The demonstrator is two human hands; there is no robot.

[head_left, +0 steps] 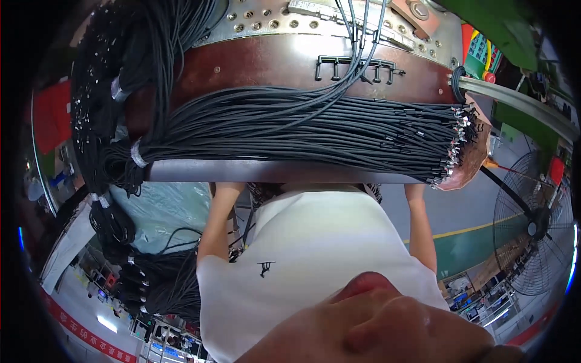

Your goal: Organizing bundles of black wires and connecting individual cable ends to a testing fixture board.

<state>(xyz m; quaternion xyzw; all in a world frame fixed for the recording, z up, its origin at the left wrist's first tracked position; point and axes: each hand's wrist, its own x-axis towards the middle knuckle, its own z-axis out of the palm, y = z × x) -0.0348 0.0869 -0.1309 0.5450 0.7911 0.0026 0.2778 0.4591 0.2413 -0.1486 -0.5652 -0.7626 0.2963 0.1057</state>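
Note:
Both my forearms reach up to the near edge of the workbench (pixel 242 69) and disappear beneath it. Only the wrist end of my left hand (pixel 230 187) shows, below the left part of the edge. My right hand (pixel 414 190) is likewise cut off under the right part, so the fingers of both are hidden. Above them, a thick bundle of black cables (pixel 290 130) lies along the bench, tied at its left end with a clear band (pixel 138 153). Small metal terminals (pixel 455 148) tip the cables at the right, resting on a brownish sheet (pixel 475 158).
A perforated metal plate (pixel 272 17) with clamps and a black toothed holder (pixel 357 63) stand beyond the bundle. More black cables (pixel 160 66) hang at the left, above a plastic-covered pile (pixel 169 212). A caged fan (pixel 532 227) stands at right; a rail (pixel 520 103) runs past the bench.

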